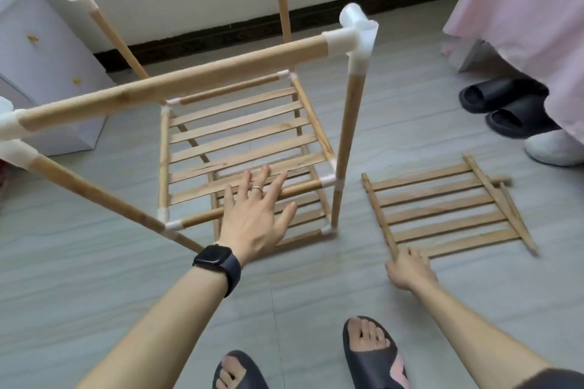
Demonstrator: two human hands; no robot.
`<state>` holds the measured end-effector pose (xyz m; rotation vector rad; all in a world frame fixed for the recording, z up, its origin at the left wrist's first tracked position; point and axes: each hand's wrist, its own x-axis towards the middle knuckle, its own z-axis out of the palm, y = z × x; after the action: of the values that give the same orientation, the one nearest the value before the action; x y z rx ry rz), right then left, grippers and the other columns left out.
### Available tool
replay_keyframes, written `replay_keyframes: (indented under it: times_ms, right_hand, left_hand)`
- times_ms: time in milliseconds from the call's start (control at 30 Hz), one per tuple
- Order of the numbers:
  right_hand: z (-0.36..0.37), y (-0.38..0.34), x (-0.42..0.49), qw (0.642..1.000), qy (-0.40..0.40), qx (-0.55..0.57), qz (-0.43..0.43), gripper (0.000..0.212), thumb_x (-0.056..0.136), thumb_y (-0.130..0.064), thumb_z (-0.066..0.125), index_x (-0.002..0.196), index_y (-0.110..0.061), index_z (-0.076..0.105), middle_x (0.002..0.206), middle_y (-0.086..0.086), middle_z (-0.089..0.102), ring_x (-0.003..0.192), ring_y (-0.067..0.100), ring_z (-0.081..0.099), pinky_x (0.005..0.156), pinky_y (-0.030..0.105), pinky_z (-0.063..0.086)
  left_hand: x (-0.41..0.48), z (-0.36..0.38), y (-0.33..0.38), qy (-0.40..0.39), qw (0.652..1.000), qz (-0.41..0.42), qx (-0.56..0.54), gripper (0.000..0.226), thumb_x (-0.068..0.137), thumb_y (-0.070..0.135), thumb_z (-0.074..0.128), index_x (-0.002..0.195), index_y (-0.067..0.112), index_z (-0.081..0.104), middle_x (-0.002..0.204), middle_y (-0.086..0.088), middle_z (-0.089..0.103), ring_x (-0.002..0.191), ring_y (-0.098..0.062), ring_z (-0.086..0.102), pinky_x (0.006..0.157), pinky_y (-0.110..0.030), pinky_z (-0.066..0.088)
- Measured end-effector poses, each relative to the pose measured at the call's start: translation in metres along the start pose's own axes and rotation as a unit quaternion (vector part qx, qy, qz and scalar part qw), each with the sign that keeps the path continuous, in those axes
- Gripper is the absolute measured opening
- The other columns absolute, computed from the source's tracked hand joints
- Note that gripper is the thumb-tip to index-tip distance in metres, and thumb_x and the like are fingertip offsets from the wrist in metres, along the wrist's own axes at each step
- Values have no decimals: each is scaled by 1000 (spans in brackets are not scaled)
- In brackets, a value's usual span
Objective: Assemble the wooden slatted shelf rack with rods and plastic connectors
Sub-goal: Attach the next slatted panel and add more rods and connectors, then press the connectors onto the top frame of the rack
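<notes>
The wooden rack frame (202,76) stands on the floor, built of rods joined by white plastic connectors (357,35). A slatted shelf (240,133) sits in its middle tier, and another lies at the bottom. My left hand (256,218), fingers spread and straight, reaches over the front rod of the middle tier. To the right of the rack a loose slatted panel (442,208) lies flat on the floor. My right hand (409,268) pinches its near left corner.
A white cabinet (38,73) stands at the left against the wall. A pink cloth (531,25) hangs at the right, with black slippers (505,107) and a white shoe (553,148) under it. My own feet in black slippers (373,354) are at the bottom.
</notes>
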<state>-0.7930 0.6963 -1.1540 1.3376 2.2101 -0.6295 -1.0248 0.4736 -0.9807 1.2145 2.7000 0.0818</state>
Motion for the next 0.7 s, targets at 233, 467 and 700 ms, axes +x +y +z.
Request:
replay_keyframes:
  times_ms: [233, 467, 700]
  right_hand:
    - [9, -3, 6, 995, 29, -94, -30, 43, 96, -20, 49, 136, -8, 41, 141, 11, 39, 122, 36, 56, 91, 44, 48]
    - [-64, -19, -21, 981, 150, 49, -113, 26, 102, -43, 41, 104, -17, 42, 113, 17, 67, 99, 43, 64, 73, 44, 44]
    - [-173, -36, -105, 893, 313, 219, -239, 14, 96, -43, 43, 103, -33, 50, 76, -4, 67, 65, 26, 59, 60, 41, 47]
  left_hand:
    - [-3, 7, 0, 50, 998, -10, 37, 33, 102, 60, 16, 107, 38, 40, 168, 2, 17, 153, -39, 15, 95, -57, 42]
    - [-21, -9, 8, -43, 999, -23, 9, 23, 103, 58, 27, 93, 38, 31, 169, 2, 11, 154, -41, 7, 99, -63, 47]
    - [-75, -79, 11, -144, 989, -21, 23, 46, 104, 41, 44, 149, 40, 34, 158, -1, 37, 130, -26, 51, 101, -43, 50]
